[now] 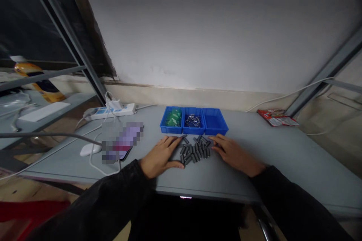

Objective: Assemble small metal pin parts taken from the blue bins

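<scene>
two bare hands lie open and palm down on the grey table top point(285, 158), fingers spread, and neither closes on anything. the left hand point(161, 156) sits at the left flank of a loose pile of dark grey cylinders point(195, 150), with its fingers and thumb at or just beside the nearest pieces. the right hand point(234, 154) sits at the right flank, its fingertips point(212, 139) just beside the pile. the cylinders lie flat and at mixed angles between the hands, directly in front of a row of three joined blue plastic bins point(216, 130). the left bin holds green parts point(173, 117), the middle one a tangle of small metal pieces point(192, 121). as far as can be judged, none of the cylinders has gone into a bin and the whole pile remains loose on the table. further left lie a white mouse point(90, 150), a pixelated handset point(121, 143) and a white power strip point(110, 112). red packets point(277, 117) lie at the far right corner.
</scene>
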Motion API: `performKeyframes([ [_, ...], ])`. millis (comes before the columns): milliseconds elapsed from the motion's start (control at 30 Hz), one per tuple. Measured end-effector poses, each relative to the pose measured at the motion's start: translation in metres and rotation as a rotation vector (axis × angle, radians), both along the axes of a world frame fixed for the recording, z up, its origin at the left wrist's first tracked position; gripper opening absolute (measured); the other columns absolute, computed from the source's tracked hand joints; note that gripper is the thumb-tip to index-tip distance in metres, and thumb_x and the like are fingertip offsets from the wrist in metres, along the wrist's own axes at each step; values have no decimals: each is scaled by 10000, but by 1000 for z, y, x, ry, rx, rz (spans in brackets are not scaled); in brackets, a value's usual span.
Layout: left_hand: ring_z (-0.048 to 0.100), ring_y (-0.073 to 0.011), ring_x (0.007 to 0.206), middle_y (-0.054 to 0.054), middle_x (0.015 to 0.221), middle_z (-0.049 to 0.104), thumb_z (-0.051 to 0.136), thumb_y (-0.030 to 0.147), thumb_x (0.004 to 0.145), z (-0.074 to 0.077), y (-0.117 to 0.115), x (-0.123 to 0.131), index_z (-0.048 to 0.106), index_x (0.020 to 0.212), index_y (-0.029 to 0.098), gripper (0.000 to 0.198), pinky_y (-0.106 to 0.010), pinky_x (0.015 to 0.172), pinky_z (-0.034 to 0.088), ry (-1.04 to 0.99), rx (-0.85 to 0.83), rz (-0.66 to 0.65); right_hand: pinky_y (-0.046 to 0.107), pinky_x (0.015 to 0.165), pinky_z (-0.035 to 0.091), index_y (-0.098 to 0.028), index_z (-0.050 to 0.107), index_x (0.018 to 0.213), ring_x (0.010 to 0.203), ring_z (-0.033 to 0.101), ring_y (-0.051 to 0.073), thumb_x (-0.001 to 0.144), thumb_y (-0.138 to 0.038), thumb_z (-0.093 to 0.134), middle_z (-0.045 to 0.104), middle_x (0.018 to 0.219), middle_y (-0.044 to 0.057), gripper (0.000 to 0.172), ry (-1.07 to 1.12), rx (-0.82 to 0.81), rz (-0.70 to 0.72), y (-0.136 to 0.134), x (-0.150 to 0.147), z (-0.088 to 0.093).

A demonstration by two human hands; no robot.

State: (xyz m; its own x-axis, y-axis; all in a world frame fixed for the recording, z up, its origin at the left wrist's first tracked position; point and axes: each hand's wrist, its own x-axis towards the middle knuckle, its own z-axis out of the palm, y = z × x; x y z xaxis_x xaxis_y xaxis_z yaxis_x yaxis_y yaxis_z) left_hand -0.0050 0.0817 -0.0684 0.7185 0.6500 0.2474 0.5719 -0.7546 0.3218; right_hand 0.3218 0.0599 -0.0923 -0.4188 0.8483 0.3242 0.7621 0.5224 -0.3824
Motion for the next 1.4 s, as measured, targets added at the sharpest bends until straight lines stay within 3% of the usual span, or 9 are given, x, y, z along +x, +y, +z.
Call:
performKeyframes([
  [300, 513, -308, 1275, -138, 1370, 540, 663, 500, 894, -8, 8, 33, 492, 1424, 214, 626, -526, 1099, 453, -108, -42, -63, 455, 942, 530, -162, 671, 1131, 1010, 637, 244, 1017, -200, 472, 676, 1064, 90, 232, -83, -19, -28, 10, -25, 3],
  [400, 509, -298, 1303, -132, 1391, 518, 678, 443, 904, -8, 7, 37, 491, 1421, 223, 591, -519, 1124, 441, -138, -73, -63, 460, 979, 510, -162, 653, 1188, 1061, 639, 246, 1014, -195, 492, 687, 1131, 98, 240, -23, -17, -80, 9, -27, 5],
  [500, 510, -282, 1314, -118, 1412, 498, 676, 423, 911, -7, 4, 34, 476, 1433, 250, 585, -503, 1127, 446, -179, -60, -58, 443, 990, 503, -172, 634, 1221, 1094, 641, 238, 1017, -245, 518, 688, 1179, 97, 246, 70, -24, -114, 1, -24, 12],
  [633, 544, -280, 1259, -102, 1368, 530, 697, 451, 891, 1, 1, 19, 495, 1418, 283, 588, -498, 1084, 476, -188, -28, -21, 395, 864, 541, -227, 654, 1156, 946, 656, 210, 927, -360, 687, 692, 1087, 56, 267, 97, -160, -89, -16, -15, 26],
  [800, 596, -266, 1143, -78, 1232, 578, 705, 465, 887, 3, 7, 6, 566, 1342, 280, 510, -471, 1008, 509, -155, -57, 52, 392, 896, 525, -242, 664, 1128, 994, 638, 203, 908, -231, 699, 668, 1130, 53, 223, 74, -232, -19, -25, -13, 33],
  [933, 606, -268, 1085, -71, 1148, 590, 700, 482, 888, 0, 10, 10, 584, 1317, 264, 495, -460, 951, 525, -130, -42, 122, 332, 742, 503, -228, 685, 1063, 815, 614, 175, 901, -198, 674, 685, 950, 30, 165, 57, -219, 18, -19, -15, 33],
  [1067, 608, -255, 1054, -71, 1139, 601, 683, 464, 911, 12, 6, 18, 597, 1283, 248, 439, -439, 930, 531, -124, -8, 95, 282, 619, 436, -220, 710, 1019, 656, 570, 138, 856, -127, 618, 680, 808, -1, 209, 42, -240, 29, -16, -16, 35],
  [1233, 594, -237, 1104, -75, 1178, 629, 535, 418, 1014, 34, 6, 32, 549, 1342, 245, 371, -447, 986, 506, -191, 35, -15, 256, 595, 443, -206, 676, 1021, 589, 561, 115, 810, -122, 645, 638, 691, -36, 229, 174, -97, 11, -9, -19, 55],
  [1400, 585, -220, 1115, -84, 1193, 636, 452, 346, 1056, 43, 27, 58, 558, 1299, 204, 301, -413, 1003, 493, -278, 164, -98, 266, 659, 481, -195, 672, 965, 663, 595, 125, 924, -251, 623, 661, 764, 2, 85, 215, 184, 164, 21, -38, 87],
])
